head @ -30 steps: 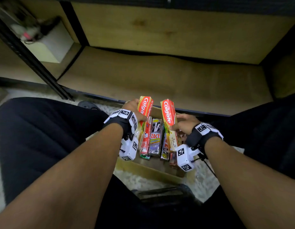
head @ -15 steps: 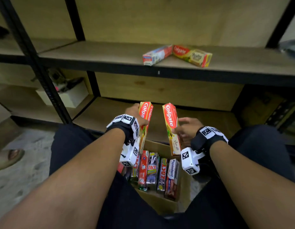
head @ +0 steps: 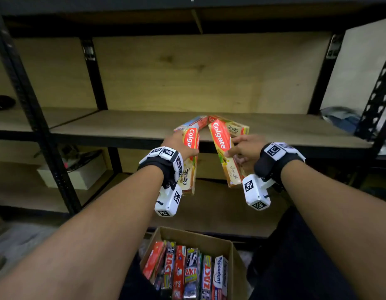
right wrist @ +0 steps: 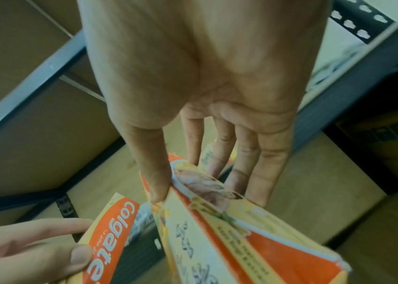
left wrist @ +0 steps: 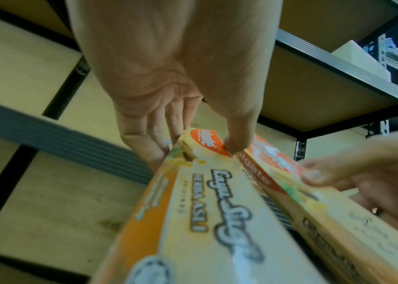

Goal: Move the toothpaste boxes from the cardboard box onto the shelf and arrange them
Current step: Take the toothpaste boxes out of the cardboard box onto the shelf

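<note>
Plywood backing and black steel uprights frame the shelf [head: 127, 126], which serves as the landmark and which now fills the head view, whereas a second ago that view looked down onto the lowest board and the cardboard box [head: 235, 250]. Left of the shelf's middle, the left hand [head: 179, 144] has risen from just over the cardboard box to the shelf's front edge, fingers and thumb closed round the red end of the left Colgate box [head: 190, 156], which stands nearly upright with its lower end hanging below the shelf edge. On the shelf board behind both hands lie two placed boxes [head: 237, 129], meeting at their far ends in a shallow angle. Right of the middle, the right hand [head: 245, 148] has climbed likewise and pinches the right Colgate box [head: 225, 154] between thumb and fingers; it leans inward at the top, so that the two carried boxes come near each other at their red ends without plainly touching. Below the shelf, between the person's knees, the cardboard box keeps a row of upright toothpaste boxes [head: 191, 276]. Judging from this, the lift is finished and the setting down begins; much of the stock remains to be moved.
</note>
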